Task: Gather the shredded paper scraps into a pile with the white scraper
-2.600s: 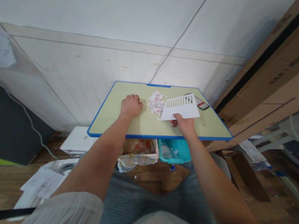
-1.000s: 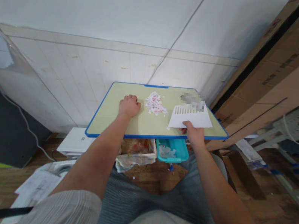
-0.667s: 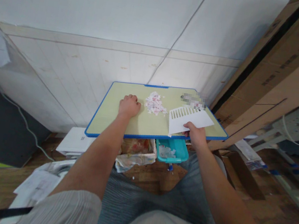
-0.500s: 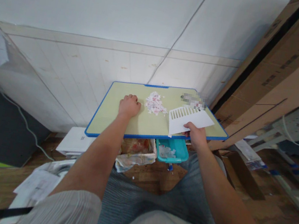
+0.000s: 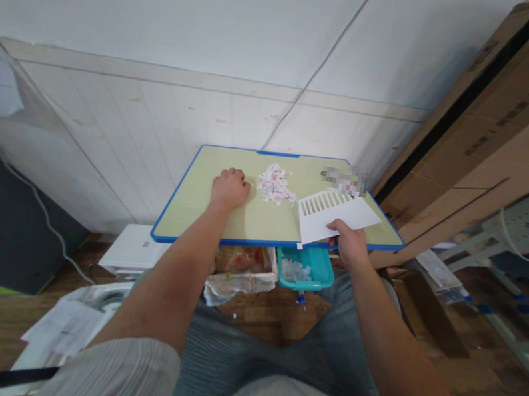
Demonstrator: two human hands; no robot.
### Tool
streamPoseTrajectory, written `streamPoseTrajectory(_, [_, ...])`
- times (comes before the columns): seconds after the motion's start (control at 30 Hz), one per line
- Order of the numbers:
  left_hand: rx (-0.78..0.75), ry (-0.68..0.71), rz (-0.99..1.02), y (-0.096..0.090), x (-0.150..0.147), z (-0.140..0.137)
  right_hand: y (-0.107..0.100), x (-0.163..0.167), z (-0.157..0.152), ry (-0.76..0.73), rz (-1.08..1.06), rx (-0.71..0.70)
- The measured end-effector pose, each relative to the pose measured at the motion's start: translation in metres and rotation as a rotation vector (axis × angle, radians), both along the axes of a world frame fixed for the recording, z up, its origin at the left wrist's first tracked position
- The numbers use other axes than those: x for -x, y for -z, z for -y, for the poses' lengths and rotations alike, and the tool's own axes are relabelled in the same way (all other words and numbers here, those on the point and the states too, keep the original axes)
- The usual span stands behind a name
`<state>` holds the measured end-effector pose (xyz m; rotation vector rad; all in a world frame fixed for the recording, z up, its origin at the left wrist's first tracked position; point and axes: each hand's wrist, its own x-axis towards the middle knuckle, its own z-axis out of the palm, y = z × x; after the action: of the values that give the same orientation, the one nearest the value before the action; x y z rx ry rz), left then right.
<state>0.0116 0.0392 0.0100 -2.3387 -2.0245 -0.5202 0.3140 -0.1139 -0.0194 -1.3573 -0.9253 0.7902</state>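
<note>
My right hand [image 5: 349, 240] grips a white card [image 5: 323, 227] at its near right edge, thumb on top and fingers underneath. A row of slots is cut along the card's far left part, and it is tilted over the right side of the table. At its near corner a small white paper bit [image 5: 300, 246] shows. My left hand [image 5: 230, 187] rests on the yellow-green tabletop [image 5: 187, 202], fingers curled in a loose fist, with nothing seen in it. Between the hands lies a heap of white and pinkish paper bits [image 5: 275, 184].
A pixelated patch [image 5: 344, 180] covers something at the table's back right. Under the front edge are a turquoise basket [image 5: 303, 283] with pale scraps and a lined box [image 5: 243, 281]. Tall cardboard boxes [image 5: 500, 122] stand at right; a cable [image 5: 326, 56] runs down the wall.
The card has tipped slightly, its near corner lower, and the small white bit shows just below that corner. My left hand stays in place, as does the paper heap.
</note>
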Motion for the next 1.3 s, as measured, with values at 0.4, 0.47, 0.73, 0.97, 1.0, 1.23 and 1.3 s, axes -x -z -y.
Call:
streamPoseTrajectory(0.4, [0.004,-0.001,0.009,-0.001,-0.001,0.001,-0.003,0.004,-0.003,0.04,-0.013,-0.003])
streamPoseTrajectory(0.47, [-0.003,0.0,0.012,0.0,-0.001,0.0,-0.006,0.008,-0.009,0.048,-0.015,0.0])
streamPoseTrajectory(0.73, [-0.005,0.002,0.021,0.003,0.0,-0.001,-0.016,0.032,-0.039,-0.02,-0.003,-0.007])
streamPoseTrajectory(0.97, [-0.005,-0.001,0.007,0.003,0.0,-0.003,-0.01,0.029,-0.04,-0.049,0.039,0.013])
streamPoseTrajectory(1.0, [-0.004,-0.001,0.008,0.003,0.0,-0.003,-0.01,0.029,-0.04,-0.058,0.053,0.018])
streamPoseTrajectory(1.23, [-0.003,0.001,-0.006,0.004,0.0,-0.004,-0.01,0.029,-0.037,-0.149,0.163,0.034])
streamPoseTrajectory(1.3, [-0.008,-0.001,-0.013,0.004,0.0,-0.004,-0.012,0.029,-0.034,-0.181,0.186,0.033])
